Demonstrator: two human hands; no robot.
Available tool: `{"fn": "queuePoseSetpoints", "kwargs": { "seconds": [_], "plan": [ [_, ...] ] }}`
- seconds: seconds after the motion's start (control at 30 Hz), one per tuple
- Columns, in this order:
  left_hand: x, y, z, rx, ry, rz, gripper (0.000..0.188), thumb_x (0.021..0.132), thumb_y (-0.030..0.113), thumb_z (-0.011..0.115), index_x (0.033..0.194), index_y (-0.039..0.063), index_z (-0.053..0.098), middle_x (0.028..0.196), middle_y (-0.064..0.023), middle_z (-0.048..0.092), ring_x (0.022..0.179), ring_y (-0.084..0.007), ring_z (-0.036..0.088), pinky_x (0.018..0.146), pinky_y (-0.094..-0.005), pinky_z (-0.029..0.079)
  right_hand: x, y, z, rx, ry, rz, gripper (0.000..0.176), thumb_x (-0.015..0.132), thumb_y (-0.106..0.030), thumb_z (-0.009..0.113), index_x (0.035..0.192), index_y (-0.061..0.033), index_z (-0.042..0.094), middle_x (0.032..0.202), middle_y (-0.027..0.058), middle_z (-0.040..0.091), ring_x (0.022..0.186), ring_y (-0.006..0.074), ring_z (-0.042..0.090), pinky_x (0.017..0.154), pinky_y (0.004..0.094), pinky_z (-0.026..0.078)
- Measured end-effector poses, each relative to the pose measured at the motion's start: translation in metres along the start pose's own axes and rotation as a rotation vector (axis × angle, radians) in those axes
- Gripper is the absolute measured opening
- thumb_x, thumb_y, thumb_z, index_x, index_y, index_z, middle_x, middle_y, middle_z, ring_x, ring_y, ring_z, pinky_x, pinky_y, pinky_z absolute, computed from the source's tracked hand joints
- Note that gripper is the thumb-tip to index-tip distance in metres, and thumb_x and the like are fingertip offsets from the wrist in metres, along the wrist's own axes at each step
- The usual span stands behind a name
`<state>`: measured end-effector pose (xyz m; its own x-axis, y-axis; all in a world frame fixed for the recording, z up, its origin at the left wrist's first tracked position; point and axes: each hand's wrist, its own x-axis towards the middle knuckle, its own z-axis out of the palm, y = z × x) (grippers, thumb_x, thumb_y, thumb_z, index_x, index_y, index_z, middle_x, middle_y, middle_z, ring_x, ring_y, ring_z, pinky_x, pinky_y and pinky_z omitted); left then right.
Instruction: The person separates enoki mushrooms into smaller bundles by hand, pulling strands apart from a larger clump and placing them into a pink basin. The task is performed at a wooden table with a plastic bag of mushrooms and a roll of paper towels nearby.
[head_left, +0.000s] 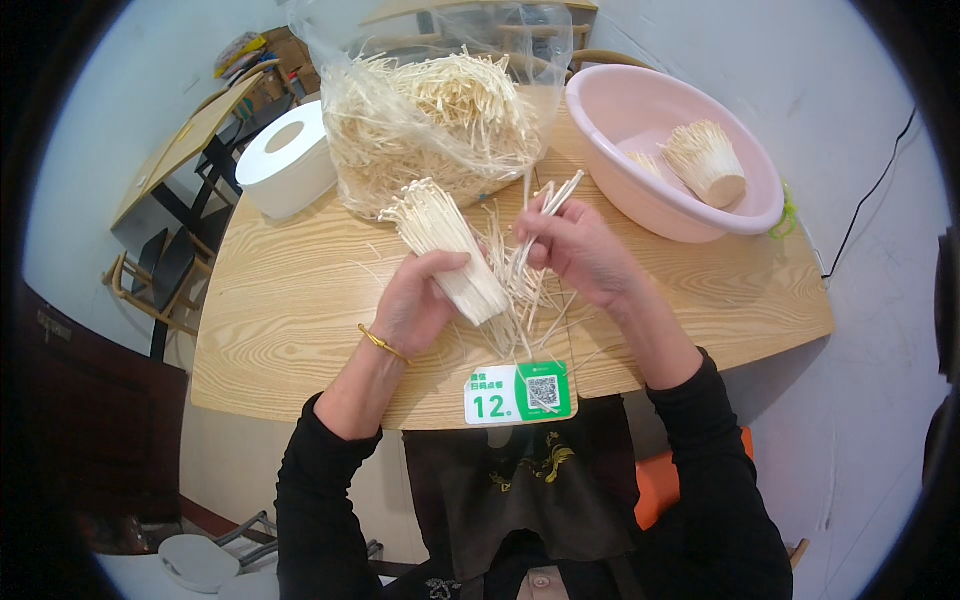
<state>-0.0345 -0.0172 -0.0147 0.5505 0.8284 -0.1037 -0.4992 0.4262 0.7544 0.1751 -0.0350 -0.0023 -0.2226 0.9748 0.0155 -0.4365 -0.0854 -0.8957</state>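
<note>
My left hand (421, 298) holds a thick bunch of enoki mushrooms (457, 255), its caps pointing up and left. Pinched in my right hand (574, 247), just right of it, are a few separate enoki stems (556, 196). Loose stems (534, 300) lie scattered on the wooden table (285, 300) beneath and between both hands. Behind them stands a clear plastic bag (442, 127), open at the top and full of enoki strands. The pink plastic basin (645, 191) at the right contains a large enoki cluster (705, 165) with its base on, and a paler piece partly hidden by the rim.
A big white paper roll (289, 161) stands left of the bag. At the table's front edge lies a green and white card (517, 394) with a printed code and stray stems on it. A wall borders the right side; another table (187, 142) and chairs are at the left.
</note>
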Motion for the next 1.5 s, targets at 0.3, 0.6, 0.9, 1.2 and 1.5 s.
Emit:
{"fn": "queuePoseSetpoints", "kwargs": {
  "seconds": [0.3, 0.6, 0.9, 1.2, 1.5],
  "plan": [
    [-0.005, -0.002, 0.010, 0.131, -0.083, 0.027, 0.046, 0.076, 0.006, 0.062, 0.119, 0.000, 0.048, 0.109, -0.0077, 0.059, 0.102, -0.0188, 0.057, 0.091, -0.0350, 0.045, -0.004, 0.011, 0.017, -0.311, 0.009, 0.038, 0.015, 0.082, -0.016, 0.070, 0.086, -0.0049, 0.062, 0.074, -0.0009, 0.059, 0.058, 0.0046, 0.050, 0.052, 0.0186, 0.039],
    [-0.002, -0.001, 0.004, 0.003, -0.051, -0.019, 0.058, 0.076, 0.005, 0.058, 0.130, 0.000, 0.039, 0.122, -0.0120, 0.051, 0.113, -0.0234, 0.052, 0.100, -0.0394, 0.040, -0.001, 0.017, 0.015, -0.198, 0.014, 0.003, 0.009, 0.090, -0.016, 0.059, 0.090, -0.0068, 0.058, 0.082, 0.0021, 0.062, 0.063, 0.0052, 0.053, 0.057, 0.0194, 0.043],
    [0.002, 0.001, -0.002, -0.082, 0.092, 0.040, 0.055, 0.076, 0.004, 0.056, 0.128, 0.000, 0.041, 0.114, -0.0129, 0.054, 0.108, -0.0228, 0.054, 0.099, -0.0397, 0.042, -0.004, -0.007, 0.004, 0.095, -0.063, -0.027, 0.006, 0.093, -0.015, 0.054, 0.093, -0.0087, 0.055, 0.082, 0.0030, 0.060, 0.063, 0.0061, 0.053, 0.059, 0.0194, 0.044],
    [-0.004, 0.000, 0.009, 0.103, -0.118, -0.002, 0.047, 0.075, 0.006, 0.060, 0.120, 0.001, 0.047, 0.108, -0.0075, 0.058, 0.100, -0.0196, 0.057, 0.091, -0.0355, 0.046, -0.005, 0.009, 0.020, -0.353, 0.001, 0.054, 0.018, 0.082, -0.022, 0.070, 0.087, -0.0070, 0.062, 0.074, -0.0014, 0.058, 0.057, 0.0047, 0.048, 0.051, 0.0188, 0.038],
    [-0.006, 0.000, 0.016, 0.126, -0.106, 0.019, 0.046, 0.074, 0.005, 0.060, 0.119, 0.000, 0.049, 0.110, -0.0088, 0.059, 0.101, -0.0192, 0.057, 0.090, -0.0343, 0.046, -0.002, 0.012, 0.014, -0.286, 0.023, 0.027, 0.020, 0.080, -0.020, 0.072, 0.088, -0.0040, 0.063, 0.075, 0.0007, 0.060, 0.056, 0.0050, 0.048, 0.050, 0.0192, 0.038]
  ]
}}
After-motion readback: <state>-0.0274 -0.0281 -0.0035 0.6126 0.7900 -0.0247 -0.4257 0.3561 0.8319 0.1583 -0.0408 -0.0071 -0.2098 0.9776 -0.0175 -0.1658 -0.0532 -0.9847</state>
